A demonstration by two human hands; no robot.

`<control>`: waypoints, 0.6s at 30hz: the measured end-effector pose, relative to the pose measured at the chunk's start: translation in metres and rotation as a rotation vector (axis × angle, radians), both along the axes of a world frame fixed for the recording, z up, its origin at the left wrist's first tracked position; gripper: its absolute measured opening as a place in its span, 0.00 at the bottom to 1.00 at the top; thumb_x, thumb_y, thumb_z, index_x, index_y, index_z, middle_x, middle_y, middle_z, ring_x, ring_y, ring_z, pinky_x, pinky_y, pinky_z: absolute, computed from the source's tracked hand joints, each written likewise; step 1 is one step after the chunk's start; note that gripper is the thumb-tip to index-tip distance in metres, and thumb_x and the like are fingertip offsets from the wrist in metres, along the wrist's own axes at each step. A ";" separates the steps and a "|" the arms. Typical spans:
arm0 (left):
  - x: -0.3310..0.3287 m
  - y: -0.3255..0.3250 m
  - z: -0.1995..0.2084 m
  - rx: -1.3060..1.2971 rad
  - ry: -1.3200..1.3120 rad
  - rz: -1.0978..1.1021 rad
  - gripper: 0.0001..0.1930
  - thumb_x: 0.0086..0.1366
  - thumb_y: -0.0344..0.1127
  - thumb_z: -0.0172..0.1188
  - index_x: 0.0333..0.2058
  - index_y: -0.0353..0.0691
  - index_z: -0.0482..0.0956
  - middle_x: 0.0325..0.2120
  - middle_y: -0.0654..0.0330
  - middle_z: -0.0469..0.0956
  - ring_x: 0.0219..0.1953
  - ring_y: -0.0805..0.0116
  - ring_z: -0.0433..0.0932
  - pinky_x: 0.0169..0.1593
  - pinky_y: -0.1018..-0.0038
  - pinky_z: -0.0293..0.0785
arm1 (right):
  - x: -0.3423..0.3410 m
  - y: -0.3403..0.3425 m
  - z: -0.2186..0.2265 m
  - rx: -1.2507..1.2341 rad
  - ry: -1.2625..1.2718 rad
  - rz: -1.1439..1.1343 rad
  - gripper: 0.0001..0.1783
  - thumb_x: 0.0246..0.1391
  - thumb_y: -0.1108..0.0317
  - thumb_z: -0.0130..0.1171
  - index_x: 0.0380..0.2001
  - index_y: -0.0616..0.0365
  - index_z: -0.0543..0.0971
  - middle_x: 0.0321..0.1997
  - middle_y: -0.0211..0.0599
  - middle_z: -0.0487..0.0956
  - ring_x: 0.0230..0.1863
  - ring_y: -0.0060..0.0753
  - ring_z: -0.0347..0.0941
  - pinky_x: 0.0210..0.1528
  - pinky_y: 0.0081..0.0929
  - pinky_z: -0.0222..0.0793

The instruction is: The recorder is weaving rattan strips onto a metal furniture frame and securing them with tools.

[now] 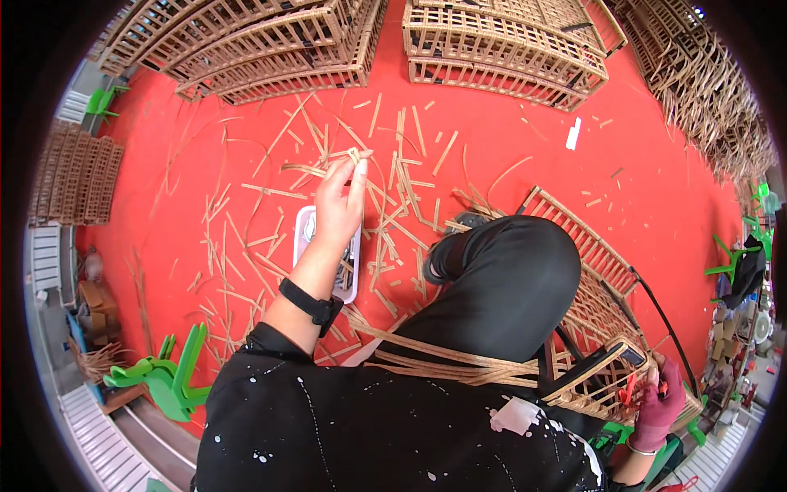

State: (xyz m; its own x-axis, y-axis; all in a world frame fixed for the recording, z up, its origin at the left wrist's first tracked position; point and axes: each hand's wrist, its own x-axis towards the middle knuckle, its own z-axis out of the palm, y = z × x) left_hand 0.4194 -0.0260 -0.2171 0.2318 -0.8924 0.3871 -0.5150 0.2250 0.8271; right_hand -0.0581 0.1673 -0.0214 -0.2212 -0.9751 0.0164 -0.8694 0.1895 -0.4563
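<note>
My left hand point(340, 201), bare and with a black band on the wrist, reaches out over the red floor. Its thumb and fingers pinch what looks like a short tan wicker strip point(366, 153). On my lap and to the right leans a woven wicker rack point(590, 299) with a black-wrapped frame. My right hand point(661, 403), in a maroon glove, is closed at the rack's near right corner. Within it shows a red-handled tool point(629, 390), whose kind is partly hidden. A bundle of long wicker strips point(443, 361) lies across my lap.
Cut strips litter the red floor point(492, 131). Beneath my left forearm sits a white plastic tray point(352, 283) with small items. Stacked wicker racks point(504, 61) stand ahead, more racks point(78, 172) at far left. A green stool point(168, 381) lies tipped at left.
</note>
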 end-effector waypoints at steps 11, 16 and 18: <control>0.026 0.002 -0.054 0.607 0.569 -0.026 0.19 0.71 0.46 0.46 0.47 0.38 0.78 0.34 0.59 0.80 0.40 0.69 0.79 0.45 0.75 0.74 | -0.010 0.005 -0.009 -0.039 -0.029 -0.017 0.11 0.58 0.75 0.54 0.44 0.65 0.77 0.40 0.37 0.77 0.31 0.20 0.68 0.36 0.18 0.64; 0.052 0.014 -0.093 0.901 1.112 0.103 0.19 0.72 0.47 0.44 0.45 0.39 0.76 0.29 0.60 0.79 0.33 0.67 0.81 0.35 0.73 0.79 | -0.016 0.008 -0.010 0.003 0.016 -0.028 0.12 0.58 0.75 0.50 0.43 0.67 0.76 0.42 0.39 0.77 0.42 0.29 0.71 0.49 0.25 0.65; 0.061 0.020 -0.114 0.924 1.119 0.137 0.18 0.72 0.45 0.44 0.45 0.38 0.76 0.27 0.62 0.78 0.31 0.68 0.81 0.35 0.73 0.79 | -0.018 0.009 -0.011 0.028 0.000 -0.104 0.12 0.58 0.75 0.50 0.43 0.67 0.76 0.42 0.40 0.77 0.46 0.31 0.71 0.52 0.27 0.64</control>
State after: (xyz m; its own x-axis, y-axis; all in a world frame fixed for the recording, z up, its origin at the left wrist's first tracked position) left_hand 0.4804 -0.0061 -0.3313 0.1228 -0.6645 -0.7372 0.5086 -0.5957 0.6217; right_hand -0.0759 0.1760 -0.0325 -0.3214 -0.9469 -0.0111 -0.8441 0.2918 -0.4497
